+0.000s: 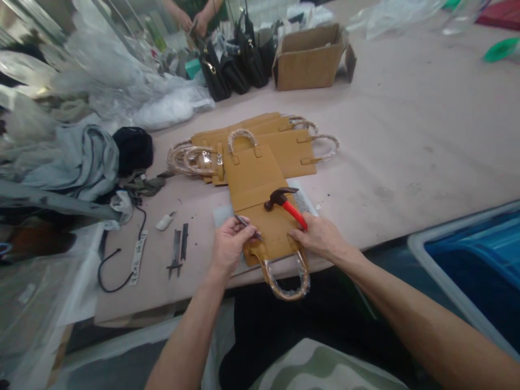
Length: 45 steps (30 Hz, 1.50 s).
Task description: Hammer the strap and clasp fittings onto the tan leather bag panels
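Note:
A tan leather bag panel [260, 184] lies lengthwise in front of me, with a plastic-wrapped handle at each end. The near handle [287, 292] hangs past the table's edge. My right hand [323, 235] grips a claw hammer [296, 212] by its red handle, its dark head over the panel. In my left hand [232, 241] a thin metal rod-like tool [242, 220] is pinched between the fingers, beside the base of the near handle. A pale slab [304, 197] shows partly from under the panel. More tan panels with wrapped handles [292, 146] are stacked just beyond.
Dark metal tools [175, 252], a black cord [106, 273] and a small white item [164, 221] lie on the left. Black handbags [217, 70] and a cardboard box [306, 62] stand at the back, near another person's hands [199, 23]. A blue bin [479, 260] sits at right.

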Motion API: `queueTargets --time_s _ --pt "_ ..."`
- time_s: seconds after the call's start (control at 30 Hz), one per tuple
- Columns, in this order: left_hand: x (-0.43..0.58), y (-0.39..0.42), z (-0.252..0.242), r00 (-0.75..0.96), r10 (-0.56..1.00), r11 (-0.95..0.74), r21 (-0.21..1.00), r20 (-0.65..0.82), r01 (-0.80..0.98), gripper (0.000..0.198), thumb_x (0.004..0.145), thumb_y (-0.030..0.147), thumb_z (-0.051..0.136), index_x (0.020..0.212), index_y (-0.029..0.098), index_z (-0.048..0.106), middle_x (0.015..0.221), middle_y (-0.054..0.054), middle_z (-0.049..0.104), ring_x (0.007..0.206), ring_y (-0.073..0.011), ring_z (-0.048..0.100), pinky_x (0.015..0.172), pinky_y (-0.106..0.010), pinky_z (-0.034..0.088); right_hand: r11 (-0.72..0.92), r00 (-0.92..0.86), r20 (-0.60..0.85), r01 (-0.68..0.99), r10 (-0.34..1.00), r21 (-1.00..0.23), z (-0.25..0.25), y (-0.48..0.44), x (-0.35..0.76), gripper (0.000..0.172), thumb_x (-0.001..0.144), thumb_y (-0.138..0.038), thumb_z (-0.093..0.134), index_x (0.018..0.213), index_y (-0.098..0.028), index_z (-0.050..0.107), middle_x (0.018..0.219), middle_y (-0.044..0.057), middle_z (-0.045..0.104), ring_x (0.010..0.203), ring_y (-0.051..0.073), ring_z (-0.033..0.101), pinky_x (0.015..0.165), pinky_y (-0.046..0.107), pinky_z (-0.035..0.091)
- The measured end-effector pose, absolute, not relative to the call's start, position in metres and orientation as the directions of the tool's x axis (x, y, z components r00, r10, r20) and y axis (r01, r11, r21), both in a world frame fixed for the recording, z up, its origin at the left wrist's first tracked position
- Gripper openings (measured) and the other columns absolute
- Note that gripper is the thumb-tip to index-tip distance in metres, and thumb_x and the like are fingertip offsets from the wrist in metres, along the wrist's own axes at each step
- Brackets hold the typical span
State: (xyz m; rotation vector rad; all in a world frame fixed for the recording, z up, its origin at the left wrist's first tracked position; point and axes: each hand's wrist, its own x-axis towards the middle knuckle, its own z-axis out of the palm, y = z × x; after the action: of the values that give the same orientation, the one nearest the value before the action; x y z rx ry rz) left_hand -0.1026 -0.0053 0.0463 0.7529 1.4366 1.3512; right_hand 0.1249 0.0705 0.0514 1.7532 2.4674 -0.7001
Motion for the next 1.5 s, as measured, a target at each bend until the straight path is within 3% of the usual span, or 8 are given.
queueTargets --time_s 0.23,0.6,0.8,0.9,1.07,1.23,1.4,1.5 --pt "-0.059 -0.01 0.022 -0.303 0.95 0.081 0.996 -0.069 0.026 0.023 0.084 0.039 0.071 0.085 0.017 0.065 0.08 -0.004 0.075 0.072 -0.0151 0.075 0.07 -0.026 0.063 0.275 -0.374 -0.264 0.897 0.889 -0.346 0.047 0.069 0.126 0.034 0.091 -0.047 0.059 0.109 -0.018 0.062 0.09 0.01 0.074 0.081 0.024 0.068 0.064 0.031 0.037" --pt "-0.057 -0.013 0.018 -0.244 0.968 0.004 0.973 0.054 0.232 0.013 0.093 0.03 0.058 0.088 0.02 0.062 0.083 -0.003 0.075 0.076 -0.0149 0.074 0.074 -0.026 0.062 0.263 -0.372 -0.255 0.888 0.892 -0.376 0.048 0.069 0.128 0.034 0.091 -0.046 0.06 0.11 -0.018 0.062 0.089 0.011 0.073 0.082 0.026 0.07 0.064 0.032 0.037" --pt "-0.057 -0.015 0.019 -0.126 0.968 -0.136 0.878 0.216 0.459 0.012 0.094 0.021 0.054 0.088 0.021 0.064 0.082 -0.002 0.074 0.075 -0.0138 0.071 0.074 -0.024 0.058 0.263 -0.382 -0.251 0.877 0.89 -0.403 0.046 0.068 0.128 0.028 0.09 -0.043 0.06 0.104 -0.018 0.062 0.084 0.009 0.071 0.077 0.024 0.066 0.063 0.031 0.034" --pt "-0.056 -0.018 0.014 -0.082 0.941 -0.236 0.808 0.329 0.541 0.014 0.094 0.019 0.054 0.089 0.02 0.067 0.084 -0.003 0.074 0.077 -0.0139 0.072 0.074 -0.024 0.057 0.25 -0.398 -0.239 0.843 0.886 -0.475 0.043 0.071 0.13 0.025 0.09 -0.041 0.059 0.099 -0.018 0.061 0.08 0.008 0.068 0.073 0.022 0.062 0.062 0.03 0.033" --pt "-0.052 -0.022 0.003 -0.094 0.907 -0.274 0.744 0.411 0.609 0.014 0.095 0.018 0.053 0.092 0.02 0.066 0.084 -0.003 0.075 0.077 -0.0146 0.073 0.073 -0.024 0.057 0.272 -0.475 -0.216 0.757 0.853 -0.594 0.07 0.069 0.143 0.03 0.102 -0.034 0.036 0.084 -0.02 0.056 0.071 0.003 0.06 0.064 0.016 0.053 0.061 0.028 0.034" --pt "-0.05 -0.021 -0.003 -0.06 0.895 -0.303 0.701 0.442 0.646 0.014 0.096 0.019 0.052 0.091 0.019 0.065 0.082 -0.005 0.074 0.075 -0.016 0.072 0.072 -0.025 0.056 0.472 -0.539 0.008 0.731 0.843 -0.492 0.116 0.038 0.166 0.034 0.104 -0.037 0.03 0.087 -0.021 0.053 0.063 0.001 0.054 0.053 0.015 0.043 0.056 0.03 0.026" --pt "-0.05 -0.019 -0.005 -0.047 0.886 -0.312 0.669 0.46 0.675 0.014 0.096 0.019 0.051 0.089 0.02 0.064 0.075 -0.003 0.071 0.066 -0.0149 0.068 0.063 -0.024 0.052 0.592 -0.623 -0.06 0.764 0.78 -0.257 0.145 0.023 0.181 0.029 0.104 -0.036 0.037 0.083 -0.021 0.052 0.058 0.001 0.054 0.045 0.013 0.037 0.051 0.031 0.017" --pt "-0.05 -0.019 -0.004 -0.041 0.884 -0.317 0.661 0.466 0.68 0.014 0.096 0.019 0.051 0.088 0.02 0.064 0.076 -0.004 0.071 0.069 -0.0155 0.068 0.065 -0.025 0.052 0.637 -0.615 0.186 0.689 0.766 -0.347 0.175 0.021 0.185 0.034 0.105 -0.042 0.036 0.079 -0.023 0.047 0.055 -0.003 0.049 0.043 0.012 0.035 0.049 0.029 0.021"
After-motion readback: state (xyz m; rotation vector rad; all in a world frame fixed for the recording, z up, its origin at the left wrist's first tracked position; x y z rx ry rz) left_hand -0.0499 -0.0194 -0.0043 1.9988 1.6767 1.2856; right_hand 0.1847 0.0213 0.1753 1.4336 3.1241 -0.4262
